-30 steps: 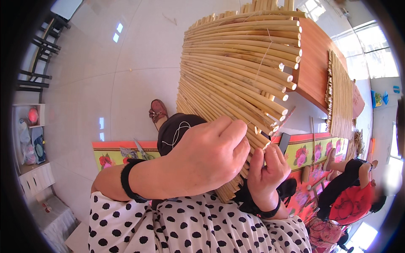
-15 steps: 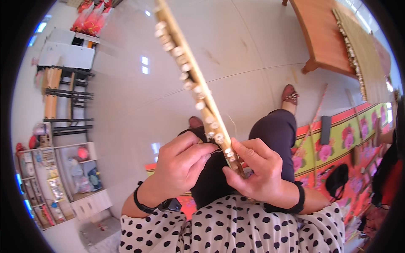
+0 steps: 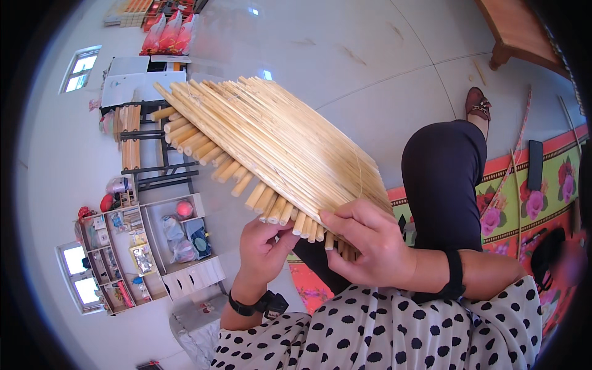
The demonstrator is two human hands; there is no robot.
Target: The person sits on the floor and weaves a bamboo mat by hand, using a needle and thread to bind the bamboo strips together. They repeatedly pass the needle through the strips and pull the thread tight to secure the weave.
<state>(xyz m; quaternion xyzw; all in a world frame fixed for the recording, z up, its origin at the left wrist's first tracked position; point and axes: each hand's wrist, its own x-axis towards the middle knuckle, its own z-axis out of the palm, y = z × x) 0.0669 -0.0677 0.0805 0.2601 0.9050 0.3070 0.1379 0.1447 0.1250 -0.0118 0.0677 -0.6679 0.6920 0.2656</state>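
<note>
A panel of pale straw-coloured reed stalks [image 3: 290,139], laid side by side in two crossing layers, is held up in front of me at a slant. Blunt round stalk ends jut from its near left edge. Near the lower corner my right hand [image 3: 373,246] grips the panel, thumb below and fingers on top. My left hand [image 3: 264,250] is closed just under the stalk ends, with its fingertips partly hidden; what it pinches cannot be made out. A thin loose thread [image 3: 359,172] loops over the panel's face near my right hand.
A floral mat [image 3: 493,216] with a dark oblong object [image 3: 535,163] and thin sticks lies at right. A wooden table [image 3: 524,37] stands at far right. Shelving [image 3: 145,246] and stacked black-framed stools [image 3: 157,148] line the left wall.
The panel has turned from edge-on to showing its broad face and leans left. My left hand has shifted down below its edge; my right hand keeps its grip. The view has swung as well.
</note>
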